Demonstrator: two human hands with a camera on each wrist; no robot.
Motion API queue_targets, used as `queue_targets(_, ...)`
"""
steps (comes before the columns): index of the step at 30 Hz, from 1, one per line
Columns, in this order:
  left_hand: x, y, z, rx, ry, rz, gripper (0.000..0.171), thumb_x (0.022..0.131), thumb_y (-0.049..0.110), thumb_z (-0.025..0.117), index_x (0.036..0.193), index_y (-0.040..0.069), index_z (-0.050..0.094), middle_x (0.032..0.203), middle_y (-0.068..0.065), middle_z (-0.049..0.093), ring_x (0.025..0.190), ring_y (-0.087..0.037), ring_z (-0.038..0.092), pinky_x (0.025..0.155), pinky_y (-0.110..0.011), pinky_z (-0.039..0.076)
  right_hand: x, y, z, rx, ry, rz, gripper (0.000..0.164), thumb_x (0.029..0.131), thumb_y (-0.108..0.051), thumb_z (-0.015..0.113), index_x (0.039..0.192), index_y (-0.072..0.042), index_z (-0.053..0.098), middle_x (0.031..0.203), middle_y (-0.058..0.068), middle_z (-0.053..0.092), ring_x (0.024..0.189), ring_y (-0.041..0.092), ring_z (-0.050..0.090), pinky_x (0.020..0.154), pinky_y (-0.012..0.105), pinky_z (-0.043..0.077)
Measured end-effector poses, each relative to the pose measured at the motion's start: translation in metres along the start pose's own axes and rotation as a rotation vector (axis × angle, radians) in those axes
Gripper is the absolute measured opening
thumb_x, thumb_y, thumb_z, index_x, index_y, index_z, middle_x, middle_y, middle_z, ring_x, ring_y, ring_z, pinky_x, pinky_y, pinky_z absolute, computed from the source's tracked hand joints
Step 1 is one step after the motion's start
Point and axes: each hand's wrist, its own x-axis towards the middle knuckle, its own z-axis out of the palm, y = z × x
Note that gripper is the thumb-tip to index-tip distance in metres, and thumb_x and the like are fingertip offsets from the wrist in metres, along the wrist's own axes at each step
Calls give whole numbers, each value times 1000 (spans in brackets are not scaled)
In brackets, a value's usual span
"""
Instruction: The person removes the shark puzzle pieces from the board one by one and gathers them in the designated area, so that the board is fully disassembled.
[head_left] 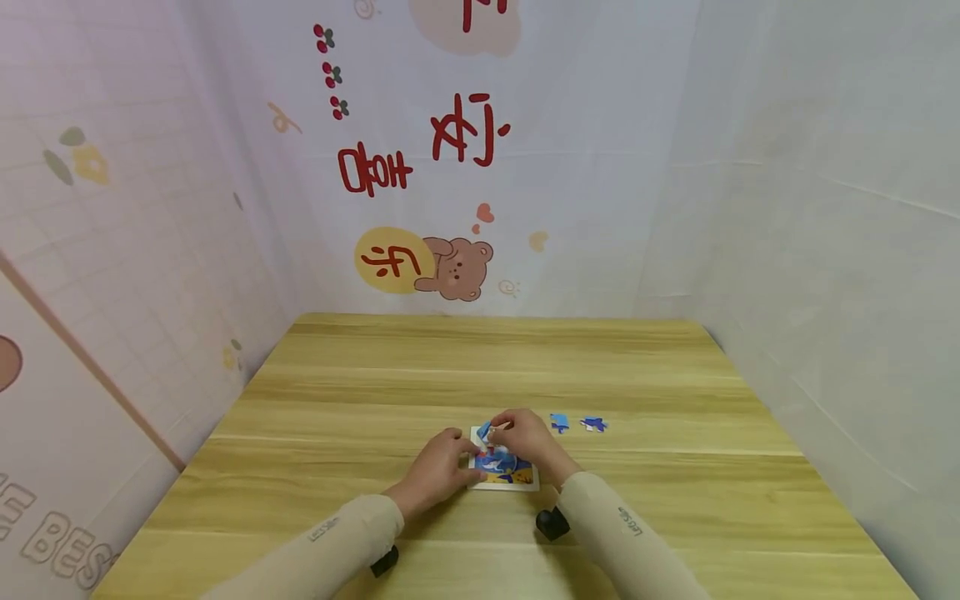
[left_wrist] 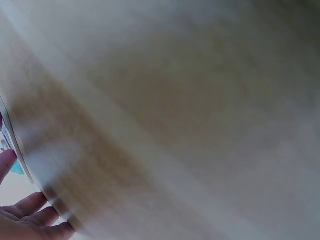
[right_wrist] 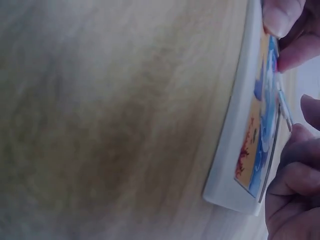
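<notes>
A small jigsaw puzzle in a white-rimmed tray (head_left: pixel 517 487) lies on the table, with a blue sea and sandy picture partly filled in. My left hand (head_left: pixel 438 471) rests at the tray's left side, its thumb and fingers spread apart, touching the rim and picture. Over the tray's upper left part, my right hand (head_left: pixel 522 435) pinches a blue puzzle piece (head_left: pixel 483 430) between thumb and fingertip. In the right wrist view, that puzzle piece (right_wrist: pixel 285 107) is tilted above the picture. The left wrist view catches only the left fingertips (left_wrist: pixel 37 202) along the tray's edge.
Two loose puzzle pieces, one light blue (head_left: pixel 559 422) and one darker blue (head_left: pixel 594 424), lie right of the tray. The wooden table (head_left: pixel 360 375) meets a printed cloth wall (head_left: pixel 585 167) at the back. Cloth also hangs on both sides.
</notes>
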Motion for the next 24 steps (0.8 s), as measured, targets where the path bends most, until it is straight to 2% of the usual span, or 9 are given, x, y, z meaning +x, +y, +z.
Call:
queue_targets(3, 0, 1, 0, 0, -4, 0, 35, 81, 27, 82, 105, 3, 74, 116, -19, 60, 103, -33, 60, 93, -51, 46, 1, -1, 0, -25, 27, 4, 23, 89, -18, 72, 110, -9, 73, 97, 4, 66, 83, 20, 59, 74, 38, 51)
queue_targets(8, 0, 1, 0, -2, -4, -8, 36, 81, 27, 83, 105, 3, 74, 114, -18, 60, 101, -32, 60, 92, -50, 47, 2, -1, -1, -21, 35, -26, 16, 90, -14, 71, 105, -9, 73, 92, 2, 66, 81, 18, 59, 76, 37, 51)
queue_targets(10, 1, 1, 0, -1, -2, -10, 36, 81, 27, 83, 105, 3, 74, 115, -18, 60, 101, -32, 60, 93, -50, 46, 3, -1, -1, -22, 35, -50, 15, 90, -12, 71, 104, -8, 72, 91, 2, 67, 76, 17, 60, 72, 36, 53)
queue_targets(12, 1, 2, 1, -3, 0, -11, 36, 81, 27, 83, 105, 3, 74, 115, -18, 60, 101, -32, 60, 92, -50, 46, 4, 0, 0, -18, 28, -76, 18, 90, -9, 70, 108, -6, 70, 88, 2, 67, 69, 16, 61, 66, 33, 53)
queue_targets(16, 2, 1, 1, 0, 3, -11, 35, 82, 27, 82, 105, 3, 74, 116, -20, 60, 103, -34, 60, 94, -51, 46, 6, -1, 0, -20, -11, -122, 34, 90, -4, 67, 125, -2, 65, 86, 4, 67, 59, 16, 60, 56, 30, 51)
queue_targets(18, 2, 1, 1, 6, 3, -15, 35, 82, 27, 82, 105, 3, 74, 117, -20, 60, 105, -35, 60, 95, -51, 46, 6, -1, -1, -35, -36, -139, 39, 91, -5, 67, 129, -1, 63, 88, 5, 67, 60, 15, 60, 57, 29, 51)
queue_targets(21, 2, 0, 1, 5, 0, -21, 35, 82, 28, 82, 105, 3, 74, 115, -18, 61, 102, -34, 60, 93, -51, 46, 4, 0, -6, -44, -56, -149, 36, 91, -6, 66, 127, -1, 65, 91, 5, 68, 62, 15, 60, 58, 30, 51)
queue_targets(24, 2, 0, 2, 4, -2, -21, 35, 82, 28, 82, 105, 3, 74, 113, -17, 60, 100, -31, 59, 93, -50, 46, 1, 4, -15, -2, -48, -122, 36, 93, -6, 65, 128, 0, 63, 91, 6, 68, 61, 19, 60, 58, 33, 52)
